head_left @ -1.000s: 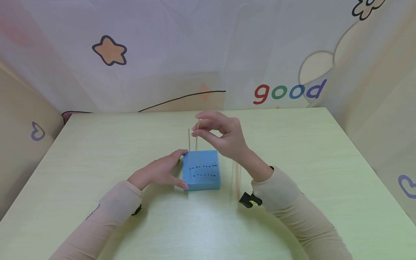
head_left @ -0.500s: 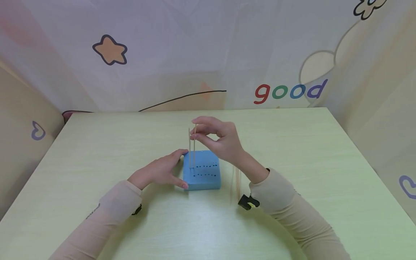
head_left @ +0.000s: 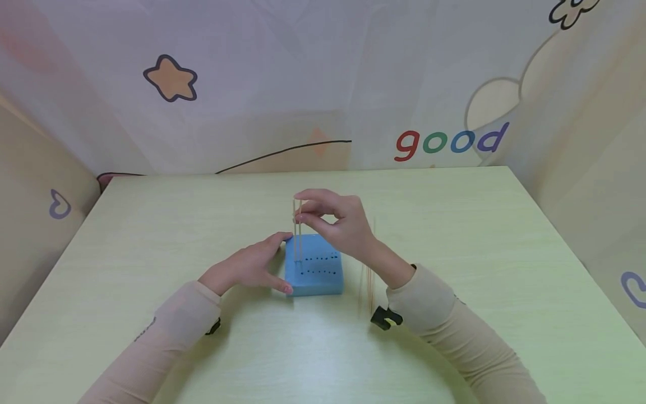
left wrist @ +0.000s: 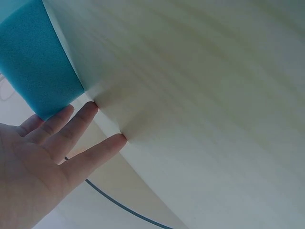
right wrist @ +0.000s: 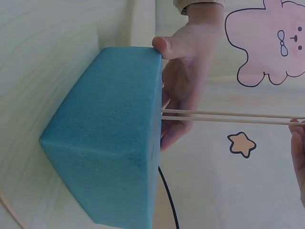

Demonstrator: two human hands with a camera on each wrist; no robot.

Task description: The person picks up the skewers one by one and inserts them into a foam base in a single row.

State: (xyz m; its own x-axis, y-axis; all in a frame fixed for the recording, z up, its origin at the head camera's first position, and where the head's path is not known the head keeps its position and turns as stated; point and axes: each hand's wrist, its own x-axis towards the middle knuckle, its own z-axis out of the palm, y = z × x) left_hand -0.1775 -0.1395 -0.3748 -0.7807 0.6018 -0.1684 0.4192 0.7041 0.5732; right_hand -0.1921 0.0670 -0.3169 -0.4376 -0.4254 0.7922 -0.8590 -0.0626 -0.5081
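On the table lies a blue foam block point(head_left: 318, 286) with rows of dark dots or holes on its top. My left hand point(head_left: 247, 264) rests at its left side, fingers fairly straight and spread, thumb at the near corner and a finger at the far corner. A thin wooden stick point(head_left: 294, 224) stands upright in the block. Beside it rises a second thin wooden stick point(head_left: 301, 241), its upper part pinched between thumb and fingers of my right hand point(head_left: 338, 221). In the right wrist view both sticks run side by side from the block point(right wrist: 105, 105); fingertips point(right wrist: 298, 138) touch an end.
Several more thin sticks point(head_left: 370, 289) lie on the table point(head_left: 282, 348) right of the block, partly under the right forearm. A printed cloth backdrop point(head_left: 262, 84) stands behind the table. Black clips point(head_left: 386, 318) show at the sleeve cuffs.
My right hand has moved down and slightly left with its stick, which now stands closer to the other stick, its lower end at the block's top. The left hand and block have stayed put.
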